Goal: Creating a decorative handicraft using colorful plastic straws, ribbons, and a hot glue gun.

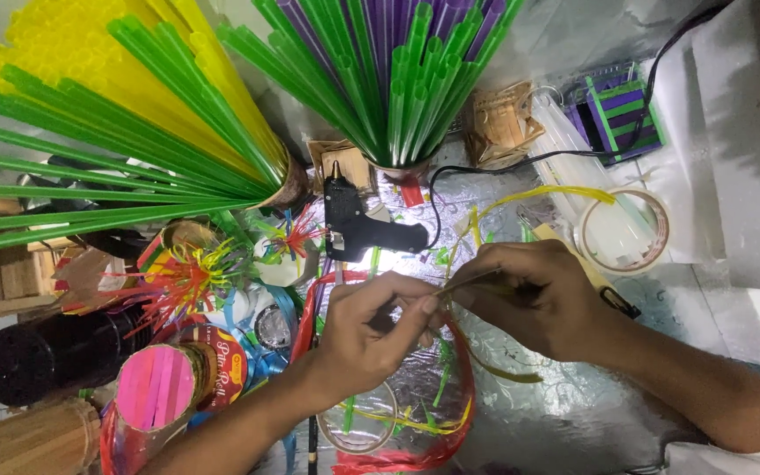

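Note:
My left hand (371,325) and my right hand (529,299) meet at the middle, fingertips pinching a thin yellowish straw strip (471,280) between them. The strip trails down below my right hand as a yellow curl (503,374), and another yellow strip (547,193) arcs away above my right hand. A black glue gun (354,224) lies just beyond my hands on the shiny foil-covered surface (565,413), its cord running off to the upper right.
Two bundles of straws stand at the back: yellow and green (116,97), green and purple (398,70). Tape rolls (622,230) lie right. Straw flowers (186,277), a pink-straw tube (156,387), a black cylinder (37,356) crowd the left. A red strip (450,440) loops below.

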